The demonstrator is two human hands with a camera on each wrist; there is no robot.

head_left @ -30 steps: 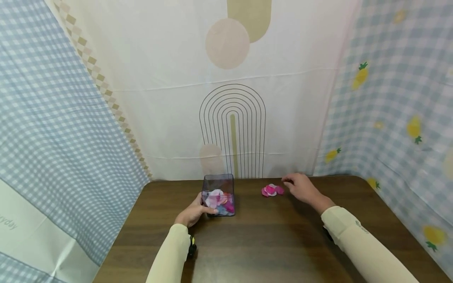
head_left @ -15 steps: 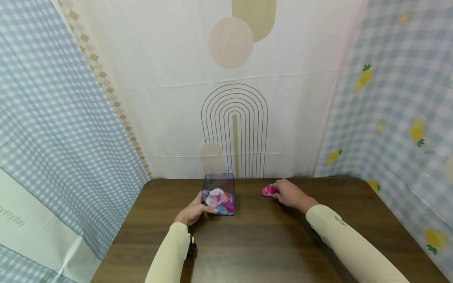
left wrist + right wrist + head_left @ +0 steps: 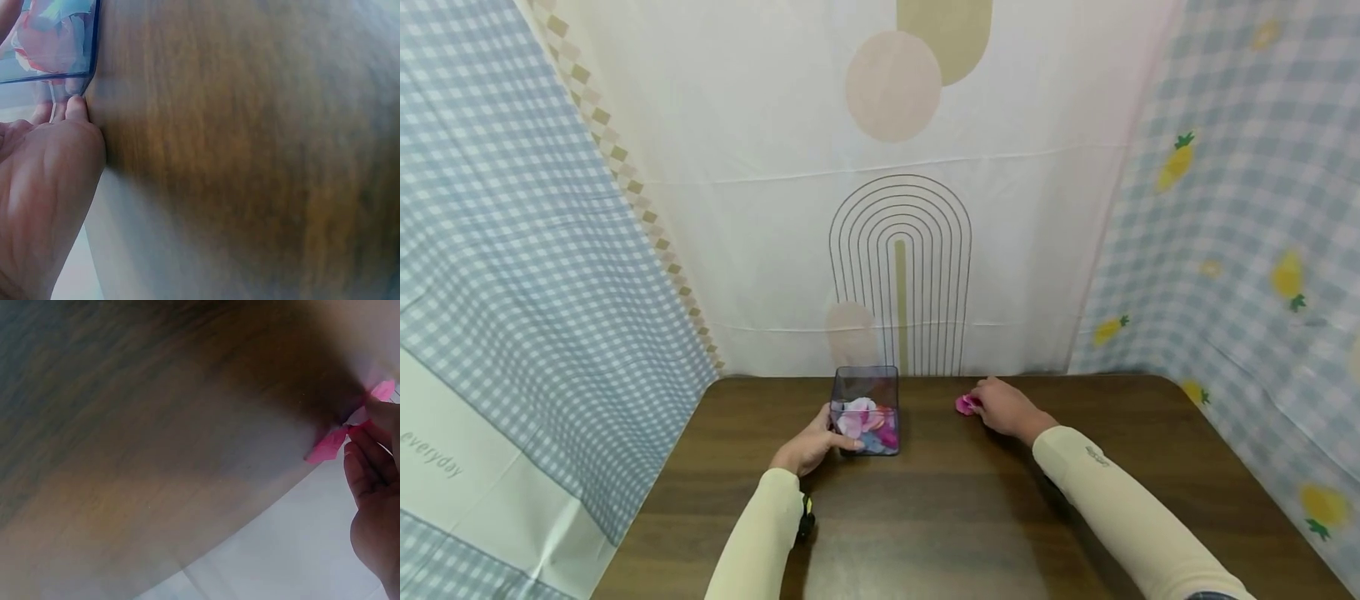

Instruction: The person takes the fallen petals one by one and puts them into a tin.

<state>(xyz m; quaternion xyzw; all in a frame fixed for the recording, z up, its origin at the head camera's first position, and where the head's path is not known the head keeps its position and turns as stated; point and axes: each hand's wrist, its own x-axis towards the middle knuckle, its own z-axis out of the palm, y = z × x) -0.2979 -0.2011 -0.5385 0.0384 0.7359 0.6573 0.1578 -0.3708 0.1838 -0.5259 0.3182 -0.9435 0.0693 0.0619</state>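
A clear, dark-tinted plastic box (image 3: 865,385) sits near the table's back edge, with pink, white, orange and blue petals (image 3: 859,419) inside it. My left hand (image 3: 807,444) grips the box's left side, thumb across the near wall and fingers on the side; the left wrist view shows part of this hand (image 3: 50,181) at the box's corner. To the right of the box, my right hand (image 3: 1006,407) pinches pink petals (image 3: 966,405) at the tabletop. In the right wrist view, pink petals (image 3: 328,447) stick out between the thumb and fingers. How many are held cannot be told.
The brown wooden table (image 3: 917,517) ends at a hanging white cloth (image 3: 760,275) behind the box. Checked cloths hang at the left (image 3: 550,250) and right. A dark band with a yellow mark (image 3: 807,518) is on the left wrist.
My right hand has moved left onto the pink petals and now pinches them, covering part of the pile. The left hand stays on the box; the head view has shifted slightly.
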